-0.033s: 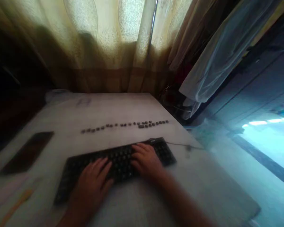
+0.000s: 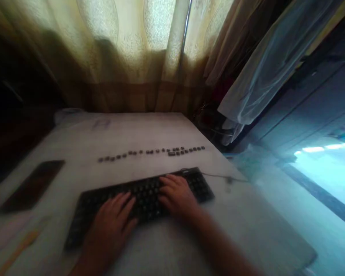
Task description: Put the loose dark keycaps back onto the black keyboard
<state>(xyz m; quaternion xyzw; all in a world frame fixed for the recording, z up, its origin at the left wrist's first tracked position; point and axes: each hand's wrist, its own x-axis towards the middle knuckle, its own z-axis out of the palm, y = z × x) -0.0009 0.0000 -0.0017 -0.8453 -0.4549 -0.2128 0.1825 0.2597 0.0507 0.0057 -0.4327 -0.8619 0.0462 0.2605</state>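
Note:
A black computer keyboard [image 2: 146,197] lies slightly askew on a pale tabletop. Over its left part rests my left hand [image 2: 110,222], fingers stretched out across the keys and nothing in its grasp. My right hand [image 2: 178,195] lies right of the middle, its fingers also extended flat over the keys near the number pad. Both hands hide some of the keys beneath them. Beyond the keyboard, several small dark pieces that look like loose keycaps [image 2: 171,154] form an uneven line, doubled at its right end.
A dark flat rectangular object [image 2: 31,186] lies at the left. Nearer, an orange stick-like tool [image 2: 21,245] sits beside a blurred pinkish item [image 2: 10,232]. The keyboard's cable [image 2: 215,175] runs off the table's right edge. Curtains [image 2: 132,57] hang behind the table [image 2: 149,130].

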